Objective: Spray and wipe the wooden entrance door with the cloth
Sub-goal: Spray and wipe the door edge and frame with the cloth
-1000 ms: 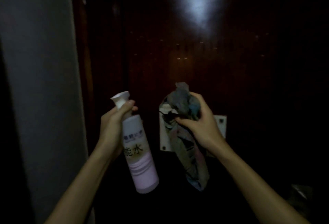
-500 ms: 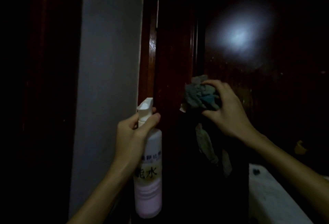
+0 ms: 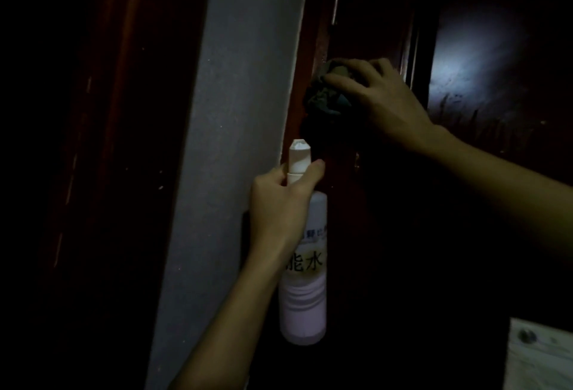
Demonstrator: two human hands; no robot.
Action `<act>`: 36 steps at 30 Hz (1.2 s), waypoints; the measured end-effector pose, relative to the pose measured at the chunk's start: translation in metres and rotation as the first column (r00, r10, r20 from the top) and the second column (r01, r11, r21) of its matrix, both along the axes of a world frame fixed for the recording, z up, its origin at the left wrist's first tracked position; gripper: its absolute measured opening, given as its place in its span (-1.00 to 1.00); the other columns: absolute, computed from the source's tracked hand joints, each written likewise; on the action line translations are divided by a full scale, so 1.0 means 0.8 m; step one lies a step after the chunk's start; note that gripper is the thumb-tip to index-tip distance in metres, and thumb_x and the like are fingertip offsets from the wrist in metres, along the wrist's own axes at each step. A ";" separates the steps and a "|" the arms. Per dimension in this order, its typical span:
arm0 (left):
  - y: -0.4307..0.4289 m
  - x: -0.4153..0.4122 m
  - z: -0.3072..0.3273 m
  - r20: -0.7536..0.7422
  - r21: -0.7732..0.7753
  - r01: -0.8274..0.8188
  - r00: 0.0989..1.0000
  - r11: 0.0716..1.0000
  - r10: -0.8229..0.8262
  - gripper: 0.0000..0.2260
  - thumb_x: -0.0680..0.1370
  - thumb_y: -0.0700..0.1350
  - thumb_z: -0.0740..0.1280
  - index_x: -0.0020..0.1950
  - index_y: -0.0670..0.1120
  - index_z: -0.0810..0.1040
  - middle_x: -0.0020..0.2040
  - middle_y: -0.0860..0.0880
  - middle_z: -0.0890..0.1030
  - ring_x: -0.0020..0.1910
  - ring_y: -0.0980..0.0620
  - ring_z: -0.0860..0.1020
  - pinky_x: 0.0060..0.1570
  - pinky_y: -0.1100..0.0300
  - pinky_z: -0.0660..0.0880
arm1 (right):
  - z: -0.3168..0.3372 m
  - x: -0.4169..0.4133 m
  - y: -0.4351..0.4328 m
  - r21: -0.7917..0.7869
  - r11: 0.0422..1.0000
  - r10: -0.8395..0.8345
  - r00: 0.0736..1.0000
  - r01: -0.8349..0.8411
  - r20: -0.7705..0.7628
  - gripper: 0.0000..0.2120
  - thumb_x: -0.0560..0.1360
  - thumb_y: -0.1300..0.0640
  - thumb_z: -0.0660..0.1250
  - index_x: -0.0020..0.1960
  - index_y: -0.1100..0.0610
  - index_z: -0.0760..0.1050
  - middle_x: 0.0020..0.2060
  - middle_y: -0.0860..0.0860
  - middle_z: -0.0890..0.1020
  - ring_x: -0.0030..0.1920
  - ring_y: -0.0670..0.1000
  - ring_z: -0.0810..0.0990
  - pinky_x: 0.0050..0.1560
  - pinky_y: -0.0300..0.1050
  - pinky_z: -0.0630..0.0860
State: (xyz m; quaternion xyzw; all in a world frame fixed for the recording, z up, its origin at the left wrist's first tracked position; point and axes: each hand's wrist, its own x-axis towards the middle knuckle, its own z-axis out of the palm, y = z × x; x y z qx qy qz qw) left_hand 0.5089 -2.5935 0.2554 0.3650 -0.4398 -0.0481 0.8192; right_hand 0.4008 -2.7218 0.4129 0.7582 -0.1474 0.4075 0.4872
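Observation:
The dark wooden entrance door [image 3: 483,85] fills the right of the dim view, with a glare patch on its panel. My right hand [image 3: 381,104] grips a bunched grey-blue cloth [image 3: 325,98] and presses it on the door's left edge strip beside the frame. My left hand [image 3: 279,203] holds a pale pink spray bottle [image 3: 305,296] upright by its neck, with a finger at the white nozzle. The bottle hangs below the cloth, close to the door edge. The cloth's lower part is lost in shadow.
A grey wall section [image 3: 235,141] stands just left of the door frame. Further left is more dark reddish wood [image 3: 102,141]. A white plate or panel [image 3: 539,355] shows at the lower right corner.
The view has swung left and the wall now fills the middle. My right hand moved the cloth up and left onto the door's edge. The bottle stayed upright in my left hand.

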 end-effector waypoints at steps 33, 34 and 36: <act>-0.042 0.008 -0.111 -0.034 0.001 -0.078 0.996 0.997 0.078 -0.79 0.55 -0.07 0.42 -0.09 -0.23 0.63 -0.24 -0.11 0.62 -0.22 0.05 0.57 -0.19 0.09 0.49 | -0.184 0.003 -0.043 -0.021 0.991 -0.130 0.965 0.129 -0.226 -0.27 0.41 -0.21 0.19 0.53 -0.08 0.11 0.54 0.21 0.16 0.38 0.28 0.14 0.23 0.26 0.28; -0.043 0.004 -0.117 -0.041 0.000 -0.078 0.996 0.997 0.078 -0.79 0.55 -0.06 0.42 -0.09 -0.21 0.63 -0.24 -0.09 0.63 -0.21 0.07 0.58 -0.19 0.10 0.50 | -0.195 0.003 -0.043 -0.016 0.992 -0.124 0.965 0.124 -0.231 -0.27 0.41 -0.21 0.21 0.53 -0.08 0.11 0.53 0.21 0.17 0.37 0.26 0.12 0.21 0.26 0.29; -0.043 -0.001 -0.129 -0.043 0.021 -0.078 0.996 0.997 0.078 -0.85 0.56 -0.06 0.41 -0.15 -0.12 0.63 -0.28 0.03 0.62 -0.23 0.13 0.58 -0.22 0.17 0.50 | -0.218 0.001 -0.045 -0.014 0.992 -0.125 0.963 0.125 -0.239 -0.26 0.41 -0.21 0.25 0.53 -0.08 0.12 0.53 0.21 0.18 0.34 0.26 0.11 0.18 0.25 0.31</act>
